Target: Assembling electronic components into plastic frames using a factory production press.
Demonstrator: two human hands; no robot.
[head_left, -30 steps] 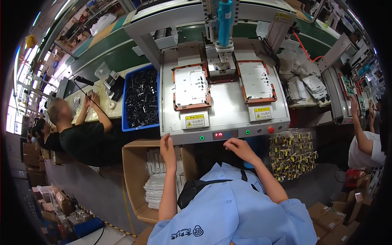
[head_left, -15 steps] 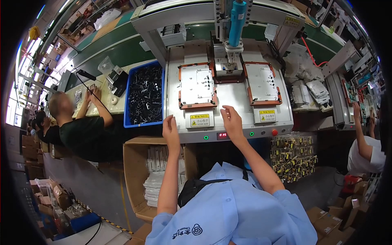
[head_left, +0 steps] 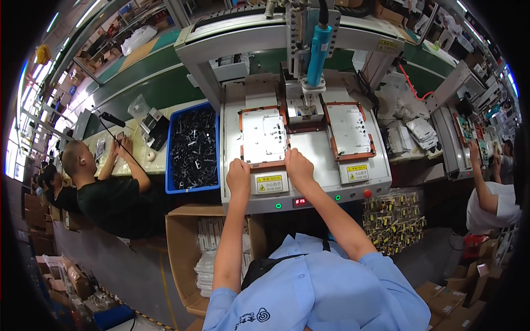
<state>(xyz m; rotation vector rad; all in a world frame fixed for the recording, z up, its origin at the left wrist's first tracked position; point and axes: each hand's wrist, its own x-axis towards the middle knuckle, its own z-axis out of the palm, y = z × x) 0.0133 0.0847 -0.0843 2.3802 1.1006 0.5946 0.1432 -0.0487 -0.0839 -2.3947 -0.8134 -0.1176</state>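
Observation:
A flat white panel (head_left: 260, 134) with small dark parts lies in an orange-red edged fixture (head_left: 265, 164) on the left of the machine bed. My left hand (head_left: 239, 177) is closed at the fixture's near left corner. At the near right corner, my right hand (head_left: 300, 167) is closed too, knuckles up. The fingertips of both hands are mostly hidden, so whether they grip the panel or the fixture's edge does not show. A second white panel (head_left: 350, 131) sits in a matching fixture (head_left: 353, 156) to the right. Between them hangs a blue electric screwdriver (head_left: 318, 58).
Left of the machine stands a blue bin (head_left: 193, 191) of small black parts. Below the machine's front, a cardboard box (head_left: 179, 251) holds wrapped white pieces. A red button (head_left: 367, 193) is on the front panel. One person (head_left: 107, 190) works at the left, another (head_left: 494, 204) at the right.
Both hands, open above the machine's front edge before, have come to the left fixture's near corners and closed there. The view has tilted, so the machine appears lower.

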